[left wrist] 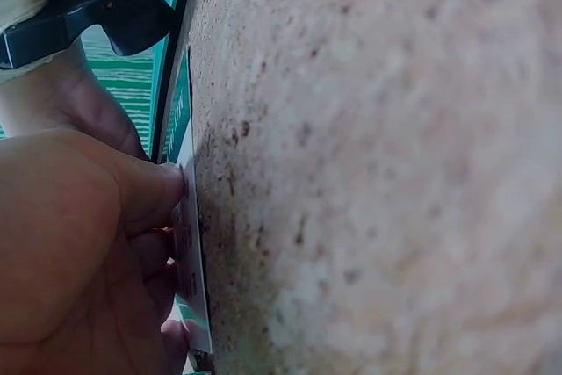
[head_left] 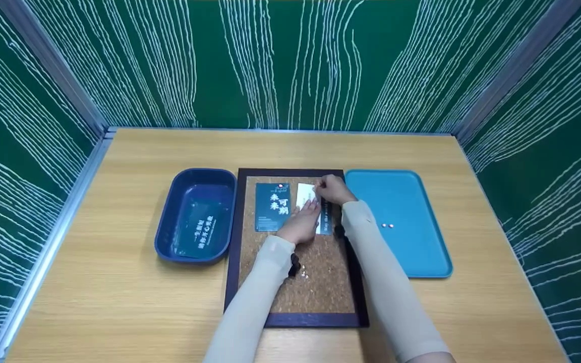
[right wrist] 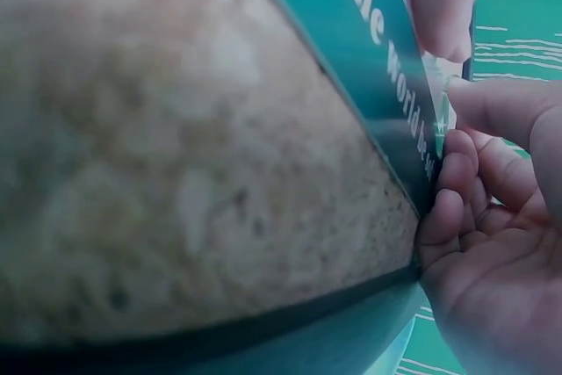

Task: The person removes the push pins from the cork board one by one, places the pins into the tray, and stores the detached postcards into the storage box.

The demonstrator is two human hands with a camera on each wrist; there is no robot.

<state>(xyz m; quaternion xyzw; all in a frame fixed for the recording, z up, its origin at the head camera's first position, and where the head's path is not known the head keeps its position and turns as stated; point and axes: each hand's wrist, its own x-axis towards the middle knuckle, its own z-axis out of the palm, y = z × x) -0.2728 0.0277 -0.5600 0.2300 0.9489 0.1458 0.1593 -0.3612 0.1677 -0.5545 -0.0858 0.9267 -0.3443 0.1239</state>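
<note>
Two cards sit on the dark-framed cork board (head_left: 315, 297): a dark teal printed card (head_left: 272, 206) looks already fixed, and a white-and-teal paper card (head_left: 306, 195) beside it is being handled, so roughly half done by my read. Left hand (head_left: 301, 224) lies w/ straight fingers pressing the card flat to the cork. Right hand (head_left: 334, 189) pinches its top right edge. Two small pins (head_left: 387, 226) remain on the light blue tray (head_left: 421, 252), well apart from both hands. Navy blue tub (head_left: 197, 217) holds another dark card.
</note>
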